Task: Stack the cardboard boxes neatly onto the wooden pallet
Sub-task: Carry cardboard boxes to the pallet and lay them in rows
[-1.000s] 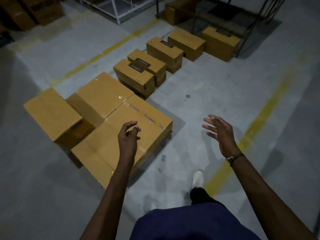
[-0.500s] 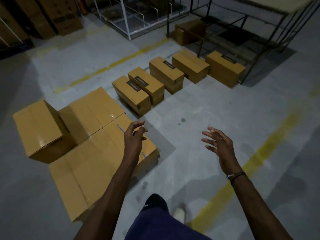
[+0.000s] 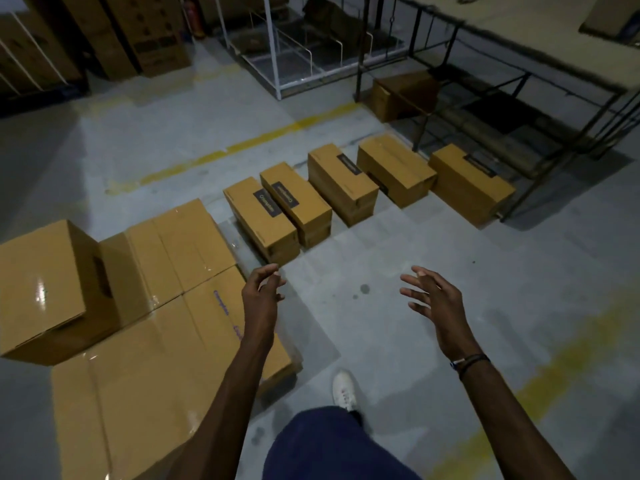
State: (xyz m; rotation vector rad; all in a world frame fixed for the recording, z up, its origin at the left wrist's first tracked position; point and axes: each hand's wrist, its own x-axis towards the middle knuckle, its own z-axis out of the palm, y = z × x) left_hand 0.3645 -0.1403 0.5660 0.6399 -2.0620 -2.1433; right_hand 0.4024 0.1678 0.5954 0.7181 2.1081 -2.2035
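Observation:
Several long cardboard boxes lie in a row on the concrete floor; the nearest one (image 3: 261,221) has a dark label on top, and another (image 3: 296,202) lies against it. Large flat boxes (image 3: 138,358) lie side by side at the left, with a smaller box (image 3: 45,289) on top of them. The pallet is hidden. My left hand (image 3: 261,292) hovers with loosely curled fingers just in front of the nearest long box and holds nothing. My right hand (image 3: 433,299) is held out over bare floor, fingers spread and empty.
A dark metal table frame (image 3: 561,98) stands at the back right with a box (image 3: 401,95) under it. A white wire rack (image 3: 273,46) and tall cartons (image 3: 138,36) stand at the back. Yellow lines (image 3: 225,152) cross the floor. My white shoe (image 3: 343,389) steps forward.
I have walked forward, so the row of long boxes is closer. Both hands have moved ahead with me, empty throughout. The stacked boxes have slid toward the lower left of the view.

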